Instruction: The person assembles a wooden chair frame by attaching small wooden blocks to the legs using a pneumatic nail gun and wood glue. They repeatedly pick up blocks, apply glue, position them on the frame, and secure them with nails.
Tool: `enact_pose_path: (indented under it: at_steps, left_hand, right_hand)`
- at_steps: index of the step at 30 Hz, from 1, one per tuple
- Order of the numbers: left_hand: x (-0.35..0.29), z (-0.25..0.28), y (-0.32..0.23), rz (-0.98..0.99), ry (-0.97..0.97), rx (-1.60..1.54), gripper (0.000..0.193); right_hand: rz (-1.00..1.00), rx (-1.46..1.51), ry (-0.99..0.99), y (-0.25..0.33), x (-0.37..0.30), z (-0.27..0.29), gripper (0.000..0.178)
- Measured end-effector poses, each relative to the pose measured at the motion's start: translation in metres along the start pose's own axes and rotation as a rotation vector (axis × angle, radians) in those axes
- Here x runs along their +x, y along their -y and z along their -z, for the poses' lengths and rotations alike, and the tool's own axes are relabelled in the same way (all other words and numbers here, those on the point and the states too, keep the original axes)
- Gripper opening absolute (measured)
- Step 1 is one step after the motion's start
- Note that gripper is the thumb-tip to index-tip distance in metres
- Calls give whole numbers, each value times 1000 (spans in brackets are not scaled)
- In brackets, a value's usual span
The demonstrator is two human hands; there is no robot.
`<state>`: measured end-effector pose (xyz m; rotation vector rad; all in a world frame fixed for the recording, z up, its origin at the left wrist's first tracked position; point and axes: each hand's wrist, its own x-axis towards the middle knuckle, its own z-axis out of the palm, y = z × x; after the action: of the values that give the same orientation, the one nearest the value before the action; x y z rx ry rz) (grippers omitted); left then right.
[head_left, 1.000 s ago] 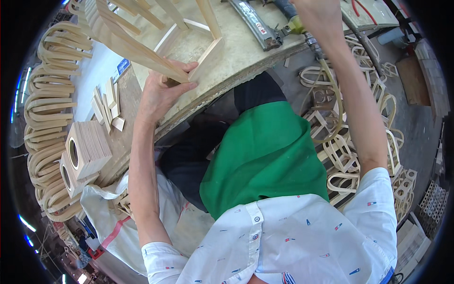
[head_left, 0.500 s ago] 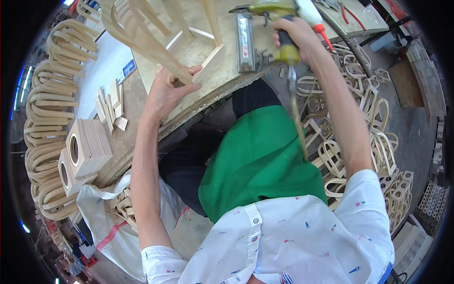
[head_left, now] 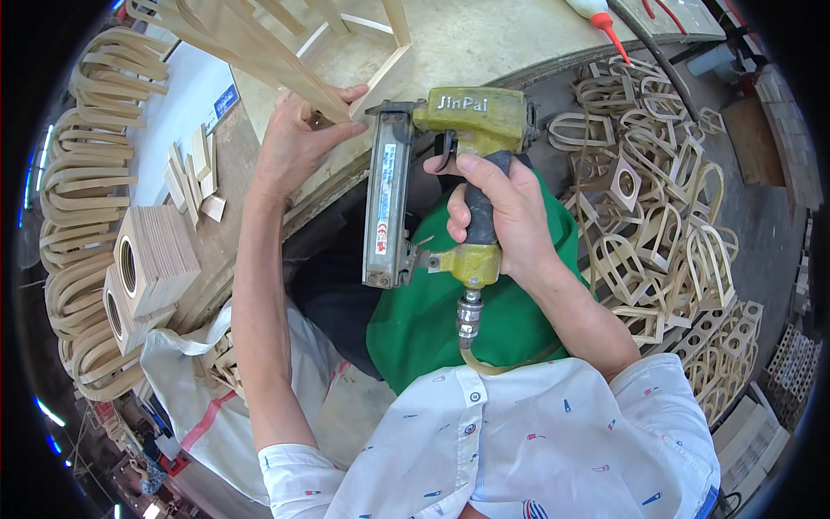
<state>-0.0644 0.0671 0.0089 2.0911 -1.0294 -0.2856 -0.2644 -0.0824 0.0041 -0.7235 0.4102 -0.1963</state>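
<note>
L hand (head_left: 290,145): pinching wd frame (head_left: 290,73) at nr corner
R hand (head_left: 512,208): wrapped rnd nail gun (head_left: 475,125) grip
Nail gun: nose just beside frame corner
Frame: on desk (head_left: 484,43)

I count one yellow-green nail gun (head_left: 480,130), one large wooden frame (head_left: 385,82), two hole-bored blocks (head_left: 164,251), one red-nozzled bottle (head_left: 595,9), one green cloth (head_left: 424,333) and one white sack (head_left: 233,441), with bent-wood loops (head_left: 65,183) and loose strips (head_left: 201,157) overlapping too much to count.
</note>
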Motion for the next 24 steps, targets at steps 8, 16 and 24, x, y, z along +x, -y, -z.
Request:
enact_pose_path:
  at_steps: [8, 16, 24]
  left_hand:
    - [0, 2, 4, -2, 14, 27, 36]
    - [-1, 0, 2, -30, -4, 44, 32]
    - [0, 0, 1, -19, 1, 39, 32]
  right_hand:
    - [14, -49, 20, -3, 0, -5, 29]
    - [18, -51, 18, -6, -1, -4, 28]
    - [-6, -47, 21, -8, 2, 0, 27]
